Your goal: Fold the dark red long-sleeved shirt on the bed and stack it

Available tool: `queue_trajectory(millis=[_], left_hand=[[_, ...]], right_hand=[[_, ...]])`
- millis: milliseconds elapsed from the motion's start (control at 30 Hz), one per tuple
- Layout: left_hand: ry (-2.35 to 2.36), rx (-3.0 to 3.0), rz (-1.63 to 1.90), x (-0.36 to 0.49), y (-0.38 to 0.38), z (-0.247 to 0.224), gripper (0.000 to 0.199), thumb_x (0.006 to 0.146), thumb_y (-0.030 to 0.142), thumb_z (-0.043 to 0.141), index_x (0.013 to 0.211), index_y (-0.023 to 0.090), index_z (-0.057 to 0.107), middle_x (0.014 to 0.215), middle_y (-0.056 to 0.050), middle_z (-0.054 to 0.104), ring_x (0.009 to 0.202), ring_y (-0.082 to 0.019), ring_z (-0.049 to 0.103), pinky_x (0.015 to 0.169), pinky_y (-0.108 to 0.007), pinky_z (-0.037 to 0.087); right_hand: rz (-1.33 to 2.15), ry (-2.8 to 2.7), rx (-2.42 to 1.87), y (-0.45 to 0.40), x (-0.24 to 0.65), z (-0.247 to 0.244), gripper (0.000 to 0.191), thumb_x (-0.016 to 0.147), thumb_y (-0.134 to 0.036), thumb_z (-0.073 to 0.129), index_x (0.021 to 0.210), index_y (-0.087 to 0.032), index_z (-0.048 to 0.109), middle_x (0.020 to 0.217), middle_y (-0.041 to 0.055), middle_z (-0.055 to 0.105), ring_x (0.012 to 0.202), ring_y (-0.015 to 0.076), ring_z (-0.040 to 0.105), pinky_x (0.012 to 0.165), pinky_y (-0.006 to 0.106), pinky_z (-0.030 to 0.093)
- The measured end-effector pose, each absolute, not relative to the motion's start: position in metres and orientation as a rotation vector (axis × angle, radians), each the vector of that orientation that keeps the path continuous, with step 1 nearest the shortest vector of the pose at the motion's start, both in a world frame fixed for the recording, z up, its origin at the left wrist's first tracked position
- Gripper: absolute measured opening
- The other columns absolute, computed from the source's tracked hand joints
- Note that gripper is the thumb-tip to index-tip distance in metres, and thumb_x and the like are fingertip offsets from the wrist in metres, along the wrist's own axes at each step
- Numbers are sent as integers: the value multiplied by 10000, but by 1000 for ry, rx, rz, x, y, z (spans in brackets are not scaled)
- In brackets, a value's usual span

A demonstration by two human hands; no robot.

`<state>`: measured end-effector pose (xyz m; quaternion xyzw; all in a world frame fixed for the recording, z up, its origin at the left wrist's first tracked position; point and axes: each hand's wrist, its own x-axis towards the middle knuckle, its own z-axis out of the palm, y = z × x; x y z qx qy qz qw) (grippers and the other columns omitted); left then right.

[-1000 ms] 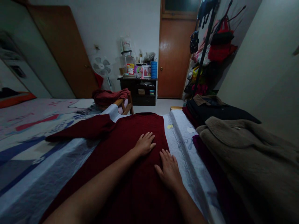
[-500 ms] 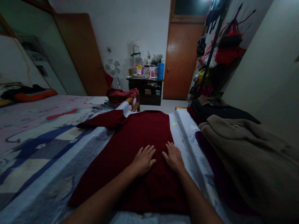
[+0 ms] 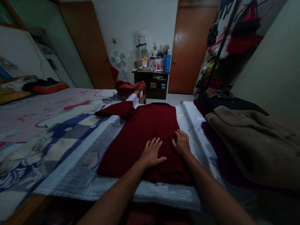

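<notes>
Garment of dark red cloth (image 3: 140, 132) is lying flat mid-frame; we are resting our left hand (image 3: 152, 154) on it, fingers spread, and our right hand (image 3: 182, 143) at its right edge, thumb and fingers apart.

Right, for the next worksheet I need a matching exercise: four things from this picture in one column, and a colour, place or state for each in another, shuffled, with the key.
Column one
1. top
2. coat
3. fan
4. left hand

Column two
A. grey-brown, at the right of the picture
B. fingers spread, palm down
C. white, beside the dark cabinet
D. dark red, laid out on a pale cover

Right pairs: 1-D, 2-A, 3-C, 4-B
</notes>
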<state>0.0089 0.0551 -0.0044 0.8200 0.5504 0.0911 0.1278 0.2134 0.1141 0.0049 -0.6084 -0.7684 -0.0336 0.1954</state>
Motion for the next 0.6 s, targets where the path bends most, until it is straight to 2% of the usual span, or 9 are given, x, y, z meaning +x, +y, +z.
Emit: queue_trajectory(millis=[100,200,300,433,600], left_hand=[[1603,2386,289,9,54,-4,878,807,694,483,1515,246,223,1606,-72,162,1476,-278,102,1187,-497,76],[1594,2382,306,9,53,-4,881,802,700,485,1513,250,227,1603,-70,175,1475,-280,106,1187,-506,86],[1595,2368,320,8,52,-3,891,793,705,490,1511,242,238,1604,-71,169,1476,-283,102,1190,-512,89],[1578,2353,348,8,52,-3,895,790,691,507,1515,247,228,1603,-69,173,1477,-279,102,1194,-513,88],[1566,2324,395,7,51,-5,870,782,675,536,1502,271,263,1599,-58,191,1474,-290,115,1190,-531,105]], right_hand=[[-107,-2262,-1696,106,211,14,232,906,-240,430,1021,-155,612,1108,120,591,1073,239,488,964,344,312],[-76,-2376,-1714,106,209,18,218,924,-221,404,928,-164,615,974,93,600,935,204,531,866,303,344],[-52,-2403,-1791,108,205,25,215,928,-254,433,977,-152,615,1001,102,612,927,206,560,821,299,356],[27,-2465,-1883,99,196,37,287,911,-340,482,1045,-134,631,1053,148,619,943,253,584,778,330,375],[-8,-2421,-1854,73,189,27,301,901,-323,485,1097,-153,637,1107,161,599,1012,291,550,854,376,379]])
